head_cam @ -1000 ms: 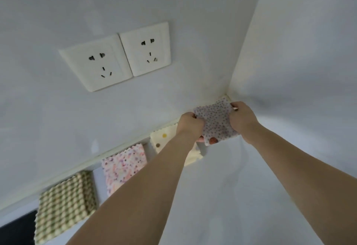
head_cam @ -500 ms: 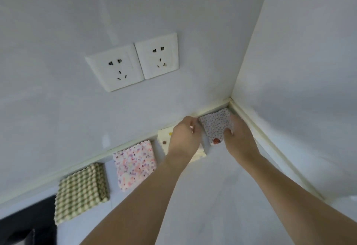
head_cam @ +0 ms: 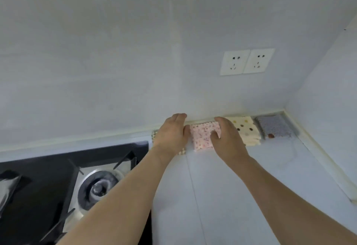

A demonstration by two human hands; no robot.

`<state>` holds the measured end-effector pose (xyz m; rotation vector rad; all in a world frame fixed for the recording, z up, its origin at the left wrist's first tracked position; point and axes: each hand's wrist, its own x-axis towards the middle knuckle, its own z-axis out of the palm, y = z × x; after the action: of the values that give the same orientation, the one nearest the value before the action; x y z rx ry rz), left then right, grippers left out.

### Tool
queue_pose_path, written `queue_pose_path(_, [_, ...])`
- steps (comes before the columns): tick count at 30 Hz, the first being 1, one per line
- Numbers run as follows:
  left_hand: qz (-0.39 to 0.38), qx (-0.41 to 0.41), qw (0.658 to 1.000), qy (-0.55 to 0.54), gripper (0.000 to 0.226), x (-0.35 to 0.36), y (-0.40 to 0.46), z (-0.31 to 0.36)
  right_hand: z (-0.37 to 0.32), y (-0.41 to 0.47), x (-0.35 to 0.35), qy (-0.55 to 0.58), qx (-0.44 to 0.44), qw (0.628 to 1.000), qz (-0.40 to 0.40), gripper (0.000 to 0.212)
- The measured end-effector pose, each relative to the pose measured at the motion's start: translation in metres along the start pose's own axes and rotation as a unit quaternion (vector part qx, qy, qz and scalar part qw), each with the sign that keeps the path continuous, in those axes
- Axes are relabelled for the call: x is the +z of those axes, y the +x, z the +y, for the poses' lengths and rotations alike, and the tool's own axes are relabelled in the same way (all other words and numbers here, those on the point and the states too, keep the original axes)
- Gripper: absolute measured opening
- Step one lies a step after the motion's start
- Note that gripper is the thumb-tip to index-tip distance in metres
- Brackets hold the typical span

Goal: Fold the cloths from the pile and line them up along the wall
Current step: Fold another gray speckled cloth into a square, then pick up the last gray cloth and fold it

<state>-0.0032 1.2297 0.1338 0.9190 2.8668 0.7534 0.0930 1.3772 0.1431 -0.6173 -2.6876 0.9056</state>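
Location: white worktop [head_cam: 241, 186] in a corner, beside a black gas hob [head_cam: 63, 177]; twin wall sockets [head_cam: 247, 62] above.
Row along wall: four folded cloths at the foot of the back wall [head_cam: 135, 61].
Corner position: grey speckled cloth [head_cam: 274, 127], lying flat, close to the side wall.
Second position: cream spotted cloth [head_cam: 246, 130], just beside the grey one, layered edges showing at the front.
Third position: pink floral cloth [head_cam: 203, 135], between the two hands.
Fourth position: green waffle cloth [head_cam: 154, 133], mostly hidden under the left hand; only slivers visible.
Left hand [head_cam: 172, 132]: fingers straight, lying flat, thumb touching the left edge of the pink cloth; nothing gripped.
Right hand [head_cam: 228, 138]: fingers relaxed, draped over the right part of the pink cloth; no pinch visible.
Pile: not in view.
Step in hand (judged): squaring and spacing the pink cloth within the row.
Method advised: press with flat palms, slide rather than lift, so the folds stay shut; bring the back edge parallel to the wall strip; match the gaps to the neighbours.
Risk: dragging the waffle cloth askew under the left palm; nudging the cream cloth's loose layers.
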Motion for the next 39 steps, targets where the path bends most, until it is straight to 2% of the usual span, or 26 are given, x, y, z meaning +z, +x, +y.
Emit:
queue_pose_path(7, [0.037, -0.018, 0.999, 0.034, 0.047, -0.111, -0.102, -0.118, -0.152, -0.076, 0.064, 0.012, -0.060, 0.997, -0.042, 0.049])
queue_pose_path(17, [0.116, -0.120, 0.984, 0.065, 0.046, -0.232, -0.211, -0.247, -0.319, -0.113, 0.130, 0.040, -0.171, 0.979, -0.106, 0.049])
queue_pose_path(23, [0.149, -0.180, 0.970, 0.071, 0.045, -0.296, -0.276, -0.345, -0.424, -0.141, 0.203, 0.043, -0.219, 0.962, -0.158, 0.050])
queue_pose_path(28, [0.159, -0.211, 0.963, 0.060, 0.044, -0.348, -0.325, -0.445, -0.523, -0.169, 0.281, 0.045, -0.234, 0.956, -0.173, 0.050])
queue_pose_path(33, [0.164, -0.257, 0.951, 0.054, 0.043, -0.396, -0.370, -0.526, -0.598, -0.194, 0.337, 0.037, -0.241, 0.946, -0.213, 0.051])
queue_pose_path(39, [0.178, -0.305, 0.933, 0.064, 0.040, -0.439, -0.418, -0.589, -0.661, -0.199, 0.385, 0.040, -0.282, 0.935, -0.212, 0.049])
